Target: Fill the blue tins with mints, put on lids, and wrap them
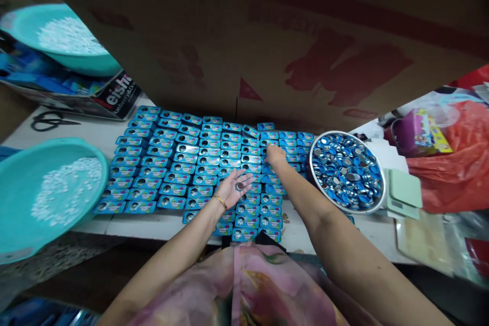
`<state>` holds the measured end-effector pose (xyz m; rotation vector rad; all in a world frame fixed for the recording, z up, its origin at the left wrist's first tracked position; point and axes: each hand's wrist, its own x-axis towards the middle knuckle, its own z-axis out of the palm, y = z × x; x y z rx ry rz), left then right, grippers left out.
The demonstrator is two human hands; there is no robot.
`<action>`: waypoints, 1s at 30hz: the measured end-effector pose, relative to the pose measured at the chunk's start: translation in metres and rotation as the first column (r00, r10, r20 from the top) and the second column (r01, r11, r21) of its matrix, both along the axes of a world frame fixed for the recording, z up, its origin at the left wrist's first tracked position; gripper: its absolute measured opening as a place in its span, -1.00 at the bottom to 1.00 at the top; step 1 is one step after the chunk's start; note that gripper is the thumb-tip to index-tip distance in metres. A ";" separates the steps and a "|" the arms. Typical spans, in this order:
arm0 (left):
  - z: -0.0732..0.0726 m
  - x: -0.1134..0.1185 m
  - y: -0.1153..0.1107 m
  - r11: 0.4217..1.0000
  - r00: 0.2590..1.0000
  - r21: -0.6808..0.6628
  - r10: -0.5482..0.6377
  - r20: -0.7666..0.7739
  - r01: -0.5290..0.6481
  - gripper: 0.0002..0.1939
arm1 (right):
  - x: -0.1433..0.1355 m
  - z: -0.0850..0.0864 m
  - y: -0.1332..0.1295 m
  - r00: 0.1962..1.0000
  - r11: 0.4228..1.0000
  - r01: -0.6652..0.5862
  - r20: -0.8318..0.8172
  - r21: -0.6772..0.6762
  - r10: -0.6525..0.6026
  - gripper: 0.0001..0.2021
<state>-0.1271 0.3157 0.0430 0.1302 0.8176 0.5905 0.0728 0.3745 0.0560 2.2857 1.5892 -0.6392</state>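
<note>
My left hand (231, 189) is turned palm up with its fingers stretched out, and a small round metal cap (239, 186) lies in it. Beyond it, my right hand (275, 155) reaches over the rows with its fingers closed together at one of the tins. Whatever those fingers pinch is hidden. Under and around both hands stand rows of small blue printed tins (153, 161), many with a round hole at one end. A round metal bowl (383, 183) to the right is heaped with blue and silver caps (347, 168).
A turquoise basin (15, 188) of small white pieces (66, 191) sits at the left. Behind it lie black scissors (51, 121) and a box (114, 97) under another basin (23, 20). A large cardboard box (214, 35) walls the back. A pale green scale (405, 188) stands right.
</note>
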 end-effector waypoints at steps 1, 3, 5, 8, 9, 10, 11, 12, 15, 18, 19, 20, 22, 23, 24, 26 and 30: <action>0.002 -0.001 0.002 1.000 1.000 -0.012 0.010 0.024 -0.010 -0.56 | -0.007 0.002 -0.011 1.000 0.996 -0.014 -0.025 0.088 0.016 -0.58; 0.005 -0.002 0.005 0.999 0.998 -0.027 0.048 0.038 -0.047 -0.52 | -0.026 0.001 -0.038 0.977 0.955 -0.067 -0.176 0.288 0.122 -0.71; 0.006 -0.003 0.006 0.997 0.997 -0.043 0.069 0.026 -0.068 -0.47 | -0.049 -0.003 -0.063 0.862 0.888 -0.145 -0.384 0.437 0.330 -0.75; 0.009 -0.002 0.004 0.997 0.998 -0.064 0.043 0.036 -0.040 -0.39 | -0.072 -0.007 -0.085 0.712 0.849 -0.175 -0.531 0.498 0.459 -0.77; 0.010 -0.001 0.003 0.997 0.998 -0.065 0.031 0.057 -0.027 -0.39 | -0.074 -0.007 -0.087 0.720 0.855 -0.160 -0.534 0.494 0.443 -0.80; 0.012 0.000 0.001 0.998 0.996 -0.060 0.025 0.084 -0.020 -0.39 | -0.074 -0.007 -0.086 0.741 0.865 -0.151 -0.524 0.479 0.420 -0.82; 0.013 0.002 0.000 0.998 0.994 -0.052 0.025 0.111 -0.019 -0.40 | -0.071 -0.006 -0.085 0.761 0.874 -0.159 -0.507 0.460 0.405 -0.83; 0.014 0.003 -0.001 0.999 0.991 -0.043 0.026 0.134 -0.020 -0.42 | -0.068 -0.004 -0.083 0.776 0.879 -0.181 -0.485 0.440 0.403 -0.85; 0.017 0.005 -0.003 0.999 0.986 -0.019 0.034 0.161 -0.031 -0.46 | -0.061 0.001 -0.079 0.802 0.881 -0.255 -0.422 0.399 0.423 -0.86; 0.019 0.002 -0.002 0.999 0.987 -0.012 0.040 0.158 -0.038 -0.45 | -0.065 0.004 -0.081 0.797 0.869 -0.287 -0.404 0.402 0.450 -0.84; 0.019 0.001 -0.001 0.999 0.987 -0.016 0.036 0.159 -0.034 -0.45 | -0.067 0.004 -0.083 0.785 0.864 -0.294 -0.413 0.408 0.462 -0.81; 0.020 0.000 -0.001 0.999 0.987 -0.021 0.029 0.159 -0.026 -0.45 | -0.068 0.004 -0.084 0.768 0.859 -0.301 -0.428 0.414 0.476 -0.78; 0.019 -0.003 0.002 0.999 0.988 -0.034 0.009 0.154 -0.003 -0.46 | -0.065 0.003 -0.084 0.731 0.848 -0.315 -0.461 0.426 0.504 -0.71; 0.017 -0.005 0.004 0.999 0.990 -0.042 -0.005 0.143 0.011 -0.46 | -0.061 0.003 -0.081 0.718 0.841 -0.315 -0.470 0.439 0.514 -0.69; 0.016 -0.006 0.005 0.999 0.993 -0.049 -0.011 0.120 0.017 -0.47 | -0.054 0.003 -0.077 0.716 0.836 -0.304 -0.469 0.458 0.517 -0.70; 0.010 -0.010 0.009 0.999 0.999 -0.046 0.004 0.038 -0.003 -0.50 | -0.035 0.001 -0.063 0.769 0.837 -0.231 -0.435 0.495 0.469 -0.73; 0.000 -0.021 0.013 0.995 0.988 0.024 0.103 -0.116 -0.101 -0.60 | 0.005 -0.004 -0.020 0.961 0.922 -0.022 -0.246 0.386 0.126 -0.77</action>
